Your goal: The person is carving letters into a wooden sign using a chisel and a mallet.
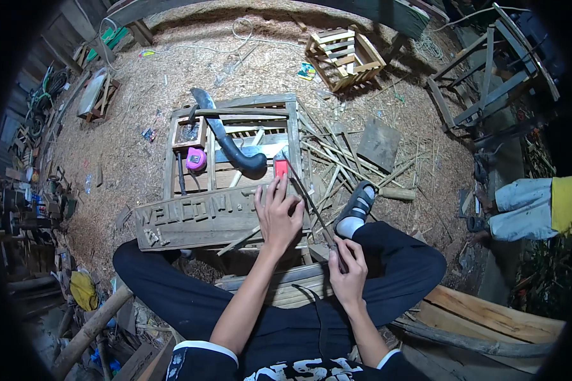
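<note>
Dark, slender strip (313,208) slanting across the centre of the frame, grasped near its lower end by the right hand (348,278); looks light and stiff, probably best taken by that end. Left hand (278,219) with fingertips at a red block (281,167), its grip impossible to tell. Above and left of centre, small wooden box (203,132) with small bits (189,131) inside; upper right of centre, slatted crate (362,68), contents indistinct.

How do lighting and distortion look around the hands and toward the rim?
Head view, centre: left hand and right hand well lit, no obvious blur; head view, rim: corners black, top beam looks bent; head view, upper right: wooden frame in dimmer light.
</note>
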`<state>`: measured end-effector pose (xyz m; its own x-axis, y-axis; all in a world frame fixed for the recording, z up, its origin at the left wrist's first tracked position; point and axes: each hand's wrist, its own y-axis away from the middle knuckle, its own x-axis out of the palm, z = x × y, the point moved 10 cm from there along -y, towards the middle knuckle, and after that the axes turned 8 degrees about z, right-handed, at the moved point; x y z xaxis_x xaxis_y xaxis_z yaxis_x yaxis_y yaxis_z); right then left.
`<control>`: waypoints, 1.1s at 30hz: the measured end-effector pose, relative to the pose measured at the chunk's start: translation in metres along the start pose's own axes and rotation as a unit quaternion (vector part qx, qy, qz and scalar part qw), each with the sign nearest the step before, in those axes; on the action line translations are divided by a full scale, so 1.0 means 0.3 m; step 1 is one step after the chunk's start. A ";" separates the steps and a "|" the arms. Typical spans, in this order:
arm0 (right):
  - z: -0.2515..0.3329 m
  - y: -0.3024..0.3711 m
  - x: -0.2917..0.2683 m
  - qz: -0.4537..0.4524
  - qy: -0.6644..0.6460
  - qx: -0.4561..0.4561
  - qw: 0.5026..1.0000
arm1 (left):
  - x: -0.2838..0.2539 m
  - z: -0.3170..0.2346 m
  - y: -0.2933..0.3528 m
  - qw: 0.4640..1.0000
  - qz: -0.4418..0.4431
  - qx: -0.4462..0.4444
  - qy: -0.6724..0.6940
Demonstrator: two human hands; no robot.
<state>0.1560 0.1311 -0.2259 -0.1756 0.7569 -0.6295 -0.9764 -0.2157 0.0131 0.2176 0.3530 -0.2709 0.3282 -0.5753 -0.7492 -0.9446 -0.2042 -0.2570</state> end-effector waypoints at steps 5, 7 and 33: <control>-0.016 0.058 -0.067 0.008 0.002 0.005 1.000 | -0.005 -0.003 0.003 1.000 0.000 -0.007 0.008; 0.036 0.003 -0.046 -0.003 0.021 -0.019 1.000 | -0.006 0.002 -0.008 1.000 -0.002 -0.004 0.008; 0.079 -0.037 -0.020 -0.016 0.020 -0.048 0.999 | -0.008 -0.004 -0.007 1.000 0.005 -0.001 -0.008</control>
<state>0.1649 0.1435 -0.2040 -0.1380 0.7388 -0.6597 -0.9645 -0.2515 -0.0799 0.2187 0.3540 -0.2678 0.3192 -0.5651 -0.7607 -0.9476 -0.2001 -0.2490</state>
